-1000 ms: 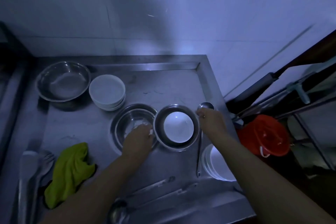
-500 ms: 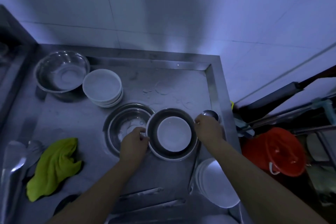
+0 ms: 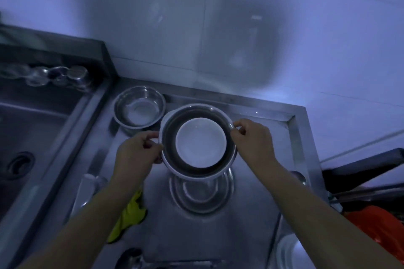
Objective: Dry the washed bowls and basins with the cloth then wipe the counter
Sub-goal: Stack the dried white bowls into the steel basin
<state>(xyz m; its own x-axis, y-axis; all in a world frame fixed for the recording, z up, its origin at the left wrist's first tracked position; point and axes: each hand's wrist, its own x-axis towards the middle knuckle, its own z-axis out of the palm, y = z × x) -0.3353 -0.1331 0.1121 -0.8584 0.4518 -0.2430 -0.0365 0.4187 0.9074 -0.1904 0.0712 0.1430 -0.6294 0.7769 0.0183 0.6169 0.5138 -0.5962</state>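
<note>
Steel glinted in the dim blue light as the left hand [image 3: 136,155] and right hand [image 3: 253,141] each pinched opposite edges of the metal basin [image 3: 169,137], a white bowl [image 3: 200,142] sitting inside it, held over the counter [image 3: 262,181]. Below it lay another basin [image 3: 201,194] on the counter, while a third steel basin [image 3: 139,106] stood just beyond the left hand, near the wall. Partly hidden under the left forearm lay the green cloth [image 3: 129,218], and the sink [image 3: 32,129] sat off to the left.
</note>
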